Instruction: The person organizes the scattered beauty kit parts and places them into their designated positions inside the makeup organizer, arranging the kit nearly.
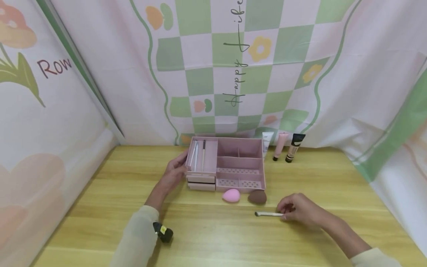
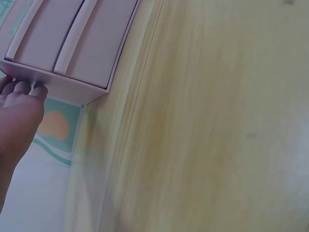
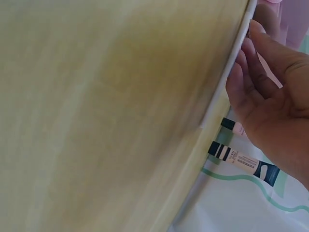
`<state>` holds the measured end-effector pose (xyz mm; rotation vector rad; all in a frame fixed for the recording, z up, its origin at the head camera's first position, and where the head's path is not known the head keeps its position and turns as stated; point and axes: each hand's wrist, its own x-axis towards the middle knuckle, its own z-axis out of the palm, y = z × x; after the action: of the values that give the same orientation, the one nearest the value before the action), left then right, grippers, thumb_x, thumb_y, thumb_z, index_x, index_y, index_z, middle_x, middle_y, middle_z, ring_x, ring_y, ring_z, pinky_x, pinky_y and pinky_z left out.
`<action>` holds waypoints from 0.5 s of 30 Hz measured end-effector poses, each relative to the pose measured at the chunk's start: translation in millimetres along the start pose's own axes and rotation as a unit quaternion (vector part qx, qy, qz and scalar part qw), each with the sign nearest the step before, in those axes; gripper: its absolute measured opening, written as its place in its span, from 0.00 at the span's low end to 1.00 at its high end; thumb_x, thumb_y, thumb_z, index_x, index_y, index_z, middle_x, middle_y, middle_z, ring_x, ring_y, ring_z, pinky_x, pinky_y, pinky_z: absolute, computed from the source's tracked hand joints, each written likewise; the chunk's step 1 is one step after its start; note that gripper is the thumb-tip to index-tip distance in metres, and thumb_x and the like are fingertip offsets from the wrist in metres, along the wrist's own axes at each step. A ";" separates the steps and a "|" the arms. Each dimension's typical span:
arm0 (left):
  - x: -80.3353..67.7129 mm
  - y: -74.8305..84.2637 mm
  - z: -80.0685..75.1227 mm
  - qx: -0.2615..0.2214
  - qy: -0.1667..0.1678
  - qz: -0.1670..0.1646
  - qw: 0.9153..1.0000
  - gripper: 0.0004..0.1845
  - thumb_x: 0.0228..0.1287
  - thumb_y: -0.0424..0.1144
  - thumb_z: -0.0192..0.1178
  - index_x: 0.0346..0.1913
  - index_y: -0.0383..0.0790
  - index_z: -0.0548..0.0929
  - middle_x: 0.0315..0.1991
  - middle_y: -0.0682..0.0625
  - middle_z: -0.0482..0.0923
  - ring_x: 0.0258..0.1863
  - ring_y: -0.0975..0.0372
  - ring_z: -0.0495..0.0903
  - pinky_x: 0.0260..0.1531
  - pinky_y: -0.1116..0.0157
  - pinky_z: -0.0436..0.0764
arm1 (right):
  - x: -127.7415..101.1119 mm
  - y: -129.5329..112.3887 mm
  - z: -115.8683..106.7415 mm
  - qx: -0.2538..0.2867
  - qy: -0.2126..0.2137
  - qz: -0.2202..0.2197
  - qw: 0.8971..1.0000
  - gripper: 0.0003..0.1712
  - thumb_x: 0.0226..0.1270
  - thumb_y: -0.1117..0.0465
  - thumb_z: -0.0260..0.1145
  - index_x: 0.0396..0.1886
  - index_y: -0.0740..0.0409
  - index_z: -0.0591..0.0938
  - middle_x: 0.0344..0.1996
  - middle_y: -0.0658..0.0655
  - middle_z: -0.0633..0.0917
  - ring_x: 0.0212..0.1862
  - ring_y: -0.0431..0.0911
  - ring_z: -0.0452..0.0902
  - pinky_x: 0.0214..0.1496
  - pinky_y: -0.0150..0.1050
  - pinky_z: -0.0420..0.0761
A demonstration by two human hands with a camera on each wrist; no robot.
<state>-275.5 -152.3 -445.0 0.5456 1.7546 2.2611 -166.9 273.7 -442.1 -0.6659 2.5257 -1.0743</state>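
A pink makeup organizer stands at the back middle of the table. My left hand rests against its left side; in the left wrist view the fingertips touch that side wall below two drawer fronts. In the organizer's top left tray lie several slim brushes. My right hand pinches a makeup brush by its pale handle, low over the table to the right, with the dark bristles pointing left. Just in front of the organizer sit a pink makeup sponge and a brown makeup sponge.
Right of the organizer stand a white tube, a pink tube and a black-and-beige tube. A small black device is by the left sleeve. Patterned curtains border the wooden table.
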 end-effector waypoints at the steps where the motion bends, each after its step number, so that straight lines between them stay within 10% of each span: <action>1: 0.2 0.2 0.2 -0.002 -0.002 0.003 1.000 0.39 0.61 0.21 0.46 0.76 0.33 0.49 0.80 0.41 0.42 0.80 0.50 0.44 0.72 0.70 0.62 | -0.1 1.0 0.9 0.000 0.001 0.001 1.000 0.09 0.54 0.63 0.73 0.36 0.59 0.86 0.29 0.53 0.87 0.30 0.30 0.76 0.31 0.28 0.82; 15: 0.2 1.4 1.5 0.002 0.003 -0.002 1.000 0.39 0.61 0.21 0.47 0.76 0.34 0.49 0.80 0.42 0.43 0.79 0.49 0.46 0.69 0.72 0.66 | -2.6 13.5 8.8 -0.046 0.043 -0.047 0.997 0.04 0.58 0.61 0.71 0.34 0.52 0.87 0.31 0.48 0.88 0.34 0.29 0.79 0.34 0.27 0.82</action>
<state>-275.0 -151.3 -443.3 0.5371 1.7612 2.2602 -164.6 278.1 -457.6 -0.7877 2.6543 -1.0449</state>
